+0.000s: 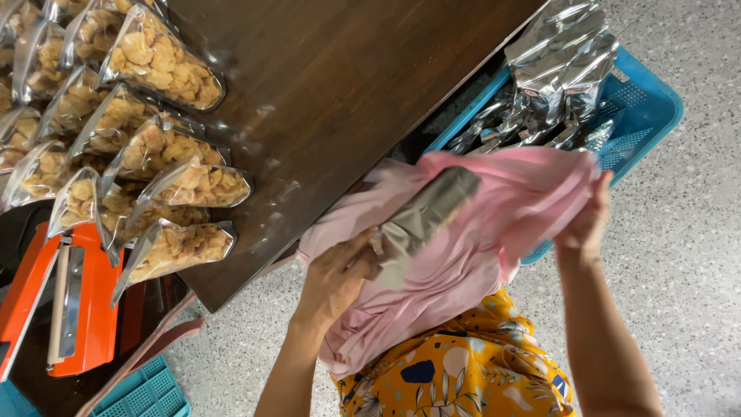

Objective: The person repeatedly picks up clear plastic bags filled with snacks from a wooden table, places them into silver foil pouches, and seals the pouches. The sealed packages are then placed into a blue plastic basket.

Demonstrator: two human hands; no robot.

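Left hand (pixel 336 274) grips a silver foil pouch (pixel 421 224) against pink cloth (pixel 463 262); right hand (pixel 588 220) clutches the cloth's edge.

A small snack-packing workroom: left of the hands, rows of filled clear snack bags (pixel 166 58) cover a dark wooden table (pixel 340 85), an orange heat sealer (pixel 65 305) beside them, silver foil pouches (pixel 559 62) in a blue crate (pixel 648 104) above.
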